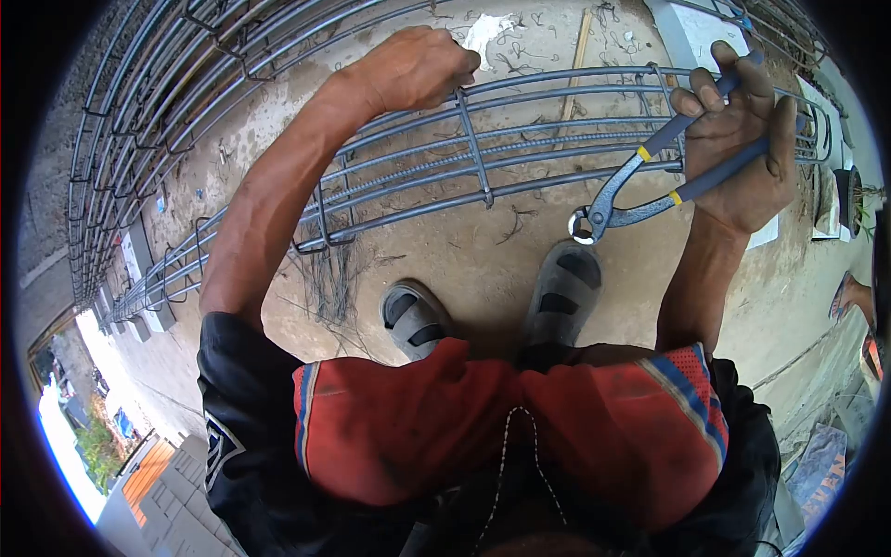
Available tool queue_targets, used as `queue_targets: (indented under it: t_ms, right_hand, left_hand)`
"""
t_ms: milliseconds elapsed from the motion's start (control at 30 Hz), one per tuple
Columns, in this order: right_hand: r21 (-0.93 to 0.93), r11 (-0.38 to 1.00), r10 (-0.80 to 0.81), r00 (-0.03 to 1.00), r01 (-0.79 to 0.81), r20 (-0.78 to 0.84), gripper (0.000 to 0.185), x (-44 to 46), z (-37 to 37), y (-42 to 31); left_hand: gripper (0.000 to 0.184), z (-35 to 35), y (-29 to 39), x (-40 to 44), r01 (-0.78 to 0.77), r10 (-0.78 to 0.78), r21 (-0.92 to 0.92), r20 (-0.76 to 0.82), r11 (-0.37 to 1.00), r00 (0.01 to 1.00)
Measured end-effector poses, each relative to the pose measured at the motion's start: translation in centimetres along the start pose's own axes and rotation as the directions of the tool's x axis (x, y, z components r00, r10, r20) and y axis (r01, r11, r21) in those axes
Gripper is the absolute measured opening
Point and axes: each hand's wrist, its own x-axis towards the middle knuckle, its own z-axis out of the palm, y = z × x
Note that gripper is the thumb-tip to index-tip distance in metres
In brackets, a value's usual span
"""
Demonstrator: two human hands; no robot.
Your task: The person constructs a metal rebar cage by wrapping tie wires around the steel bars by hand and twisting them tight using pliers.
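My left hand (418, 70) is closed at the far top bar of a long steel rebar cage (474, 144), beside one of its stirrups. Whatever its fingers grip is hidden. In my right hand (729, 181) is a pair of end-cutting pincers (603, 213) with grey grips and yellow bands. Its handles are spread and its jaws stand apart, over the near side of the cage and touching no wire that I can see. Loose tie wires (329, 283) lie in a bundle on the ground under the cage's near edge.
More rebar cages (218, 42) are stacked at the upper left. A thin wooden stick (577, 60), a white scrap (486, 35) and scattered wire bits lie beyond the cage. My sandals (568, 292) stand close before it. Another person's foot (845, 297) shows at the right edge.
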Motion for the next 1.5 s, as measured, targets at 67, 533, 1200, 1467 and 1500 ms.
queue_targets:
  t_ms: [67, 533, 1200, 1467, 1500]
  right_hand:
    - [-0.002, 1.000, -0.027, 0.999, 0.027, 0.037, 0.050, -0.2, 0.4, 0.0]
    - [0.006, 0.998, -0.056, 0.998, 0.056, 0.022, 0.055, -1.7, 0.8, 0.4]
    - [0.049, 0.991, -0.134, 0.851, 0.126, 0.508, 0.050, 4.6, 6.6, 4.2]
    - [0.120, 0.989, -0.066, 0.478, -0.084, 0.876, 0.023, -9.2, 14.8, 15.3]
    - [0.074, 0.981, 0.010, 0.429, -0.179, 0.903, 0.023, -10.8, 15.6, 16.3]
  left_hand:
    - [0.020, 1.2, -1.7, -0.9, 0.110, -0.124, -0.184, -0.063, 0.977, 0.990]
    - [0.020, 2.8, -1.3, -2.2, 0.210, -0.209, -0.012, 0.032, 0.978, 0.977]
    - [0.035, -1.9, -0.3, -14.3, 0.603, -0.835, -0.609, -0.196, 0.515, 0.515]
    - [0.030, -0.6, 13.5, -29.8, 0.698, -0.996, -0.716, 0.073, -0.021, 0.045]
    - [0.030, -0.9, 15.2, -30.9, 0.683, -0.992, -0.724, 0.123, -0.099, -0.013]
